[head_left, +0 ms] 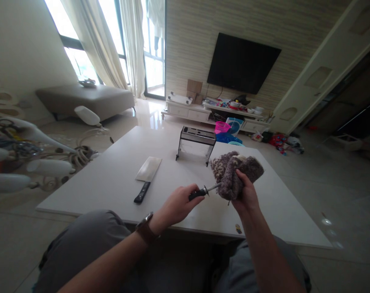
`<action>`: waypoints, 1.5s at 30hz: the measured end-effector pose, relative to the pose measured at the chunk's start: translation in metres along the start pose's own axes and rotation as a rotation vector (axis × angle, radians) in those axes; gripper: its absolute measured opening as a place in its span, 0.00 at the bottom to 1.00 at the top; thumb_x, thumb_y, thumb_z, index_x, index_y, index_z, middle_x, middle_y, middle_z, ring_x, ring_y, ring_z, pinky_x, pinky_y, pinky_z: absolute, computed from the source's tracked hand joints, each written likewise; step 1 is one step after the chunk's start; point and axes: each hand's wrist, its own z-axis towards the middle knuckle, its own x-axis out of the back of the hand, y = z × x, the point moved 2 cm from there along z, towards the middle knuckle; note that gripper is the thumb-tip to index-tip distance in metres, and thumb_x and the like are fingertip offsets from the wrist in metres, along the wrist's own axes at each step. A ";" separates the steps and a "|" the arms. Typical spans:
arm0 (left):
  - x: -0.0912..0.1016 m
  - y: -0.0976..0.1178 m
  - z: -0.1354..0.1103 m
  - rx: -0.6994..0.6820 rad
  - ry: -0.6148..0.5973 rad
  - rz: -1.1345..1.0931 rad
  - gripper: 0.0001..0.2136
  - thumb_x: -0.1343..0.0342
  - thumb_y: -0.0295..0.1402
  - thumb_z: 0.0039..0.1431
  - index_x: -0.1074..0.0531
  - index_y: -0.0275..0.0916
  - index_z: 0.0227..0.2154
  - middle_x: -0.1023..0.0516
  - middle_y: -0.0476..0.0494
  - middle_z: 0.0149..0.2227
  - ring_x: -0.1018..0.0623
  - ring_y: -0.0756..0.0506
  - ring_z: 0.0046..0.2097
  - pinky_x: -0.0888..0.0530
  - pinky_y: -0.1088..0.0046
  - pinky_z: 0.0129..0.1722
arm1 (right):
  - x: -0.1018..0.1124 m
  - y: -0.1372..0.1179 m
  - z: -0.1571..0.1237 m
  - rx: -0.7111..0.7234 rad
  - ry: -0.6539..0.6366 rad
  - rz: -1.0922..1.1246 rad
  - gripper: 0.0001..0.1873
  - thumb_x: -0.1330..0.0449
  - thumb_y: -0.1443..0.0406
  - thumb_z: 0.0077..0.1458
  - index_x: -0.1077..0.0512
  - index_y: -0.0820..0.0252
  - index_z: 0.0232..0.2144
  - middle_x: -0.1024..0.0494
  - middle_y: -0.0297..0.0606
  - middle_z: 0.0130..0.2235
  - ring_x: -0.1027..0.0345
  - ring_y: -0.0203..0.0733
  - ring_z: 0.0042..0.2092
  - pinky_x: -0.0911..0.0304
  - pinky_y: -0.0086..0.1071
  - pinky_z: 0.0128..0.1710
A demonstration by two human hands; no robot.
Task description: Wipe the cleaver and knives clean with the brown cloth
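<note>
My left hand [179, 204], with a watch on its wrist, is closed around the black handle of a honing steel [213, 187]. The steel's thin metal rod points right and runs into a fluffy grey-brown cloth [230, 179], where the rest of it is hidden. Bunched in my right hand [245, 192], the cloth wraps about the rod above the table. To the left, a cleaver [148, 171] lies flat on the white table [111, 171], its black handle toward me. A knife rack [198, 133] with slots in its dark top stands upright beyond my hands.
A small cartoon sticker [238, 228] is near the table's front edge. Lamp parts with white shades [50, 167] crowd the floor at left. Behind the table are a pink basket [222, 127], a low TV cabinet [189, 112] and a padded bench [87, 99].
</note>
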 end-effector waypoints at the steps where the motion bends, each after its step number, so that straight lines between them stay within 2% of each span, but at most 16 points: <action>1: -0.001 -0.001 0.001 -0.002 0.013 -0.035 0.11 0.45 0.41 0.65 0.29 0.39 0.32 0.26 0.50 0.28 0.30 0.49 0.30 0.39 0.73 0.29 | -0.004 0.005 -0.007 -0.016 -0.014 -0.027 0.20 0.30 0.66 0.46 0.23 0.60 0.45 0.15 0.37 0.38 0.20 0.46 0.42 0.24 0.41 0.48; 3: -0.004 -0.002 0.001 -0.016 0.042 -0.116 0.11 0.46 0.40 0.65 0.29 0.38 0.32 0.25 0.50 0.28 0.30 0.49 0.30 0.38 0.74 0.30 | -0.011 0.016 -0.021 -0.059 -0.076 -0.082 0.22 0.28 0.65 0.44 0.23 0.61 0.44 0.15 0.38 0.39 0.20 0.48 0.43 0.25 0.41 0.49; 6: -0.007 -0.004 0.002 -0.055 0.081 -0.254 0.06 0.46 0.34 0.64 0.27 0.37 0.36 0.21 0.47 0.34 0.24 0.47 0.35 0.32 0.73 0.35 | -0.020 0.032 -0.041 -0.136 -0.233 -0.164 0.25 0.25 0.65 0.41 0.22 0.61 0.45 0.15 0.41 0.41 0.21 0.52 0.44 0.26 0.45 0.49; 10: -0.006 -0.005 0.000 -0.083 0.094 -0.343 0.06 0.46 0.30 0.63 0.26 0.37 0.39 0.18 0.44 0.39 0.22 0.44 0.39 0.29 0.72 0.39 | -0.023 0.045 -0.051 -0.218 -0.367 -0.235 0.28 0.24 0.69 0.37 0.22 0.61 0.45 0.16 0.42 0.45 0.22 0.54 0.49 0.29 0.45 0.54; 16: -0.003 -0.004 0.001 -0.085 0.092 -0.330 0.06 0.46 0.29 0.62 0.25 0.37 0.40 0.18 0.44 0.39 0.21 0.44 0.39 0.29 0.72 0.39 | -0.023 0.050 -0.049 -0.163 -0.267 -0.194 0.31 0.24 0.68 0.37 0.23 0.60 0.47 0.15 0.41 0.43 0.22 0.53 0.47 0.29 0.45 0.52; 20: -0.002 -0.005 0.002 -0.063 0.107 -0.248 0.05 0.46 0.30 0.62 0.27 0.38 0.38 0.20 0.45 0.36 0.22 0.45 0.37 0.31 0.72 0.36 | -0.023 0.047 -0.046 -0.135 -0.267 -0.184 0.32 0.25 0.68 0.37 0.23 0.60 0.48 0.16 0.40 0.43 0.21 0.52 0.45 0.27 0.45 0.51; 23: -0.001 -0.006 0.003 -0.039 0.124 -0.177 0.05 0.46 0.33 0.64 0.27 0.39 0.37 0.20 0.46 0.35 0.24 0.45 0.37 0.33 0.72 0.36 | -0.021 0.041 -0.039 -0.143 -0.258 -0.167 0.28 0.26 0.68 0.39 0.23 0.60 0.46 0.15 0.40 0.41 0.21 0.51 0.44 0.26 0.45 0.49; 27: 0.002 -0.004 0.002 -0.002 0.125 -0.093 0.11 0.45 0.40 0.65 0.29 0.39 0.31 0.26 0.50 0.28 0.30 0.48 0.30 0.38 0.73 0.31 | -0.017 0.026 -0.023 -0.153 -0.172 -0.079 0.20 0.28 0.67 0.40 0.22 0.59 0.40 0.16 0.36 0.35 0.21 0.48 0.42 0.25 0.43 0.49; 30: 0.002 -0.002 0.001 0.010 0.113 -0.034 0.11 0.45 0.41 0.65 0.31 0.40 0.31 0.29 0.52 0.26 0.33 0.49 0.29 0.40 0.73 0.30 | -0.015 0.015 -0.014 -0.134 -0.130 0.009 0.18 0.30 0.65 0.43 0.23 0.57 0.40 0.16 0.35 0.38 0.21 0.47 0.45 0.26 0.44 0.52; 35: 0.000 -0.001 0.000 -0.006 0.088 0.012 0.11 0.45 0.41 0.65 0.33 0.41 0.30 0.30 0.52 0.26 0.34 0.49 0.28 0.42 0.72 0.30 | -0.014 0.013 -0.017 -0.102 -0.167 -0.023 0.18 0.30 0.62 0.46 0.23 0.55 0.42 0.16 0.35 0.42 0.23 0.49 0.49 0.27 0.45 0.54; 41: 0.000 -0.001 -0.001 -0.035 0.096 -0.016 0.12 0.47 0.41 0.66 0.35 0.41 0.30 0.30 0.51 0.26 0.33 0.49 0.29 0.41 0.72 0.30 | -0.016 0.020 -0.027 -0.166 -0.285 -0.166 0.26 0.25 0.66 0.35 0.22 0.56 0.41 0.16 0.36 0.38 0.22 0.52 0.46 0.26 0.43 0.50; 45: -0.002 -0.003 -0.002 -0.036 0.083 -0.036 0.09 0.47 0.37 0.65 0.34 0.41 0.31 0.28 0.51 0.27 0.32 0.48 0.29 0.39 0.72 0.31 | -0.019 0.026 -0.029 -0.145 -0.251 -0.181 0.29 0.24 0.68 0.33 0.22 0.57 0.43 0.16 0.37 0.36 0.22 0.50 0.41 0.25 0.41 0.46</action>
